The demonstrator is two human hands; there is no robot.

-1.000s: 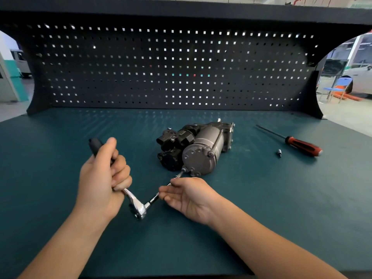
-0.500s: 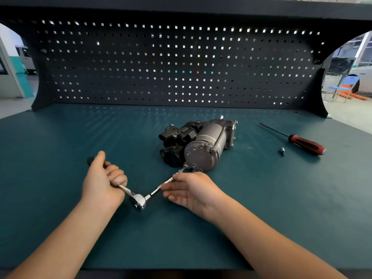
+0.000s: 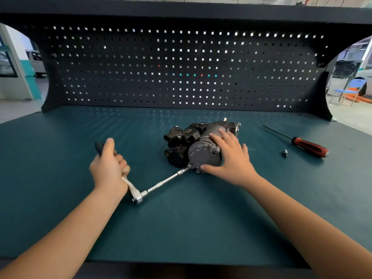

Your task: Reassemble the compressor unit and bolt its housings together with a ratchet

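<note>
Ratchet (image 3: 137,196): handle largely hidden inside left hand (image 3: 109,168), fingers clenched round it, blurred; extension bar (image 3: 165,181) reaches compressor (image 3: 187,137) end cap, bolt hidden. Right hand (image 3: 231,160): fingers straight, spread over housing (image 3: 212,130)

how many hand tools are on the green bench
2: the silver ratchet with extension, gripped by the left hand, centre-left; the red-and-black-handled screwdriver, far right. Small silver bit not counted. None look hidden.
</note>
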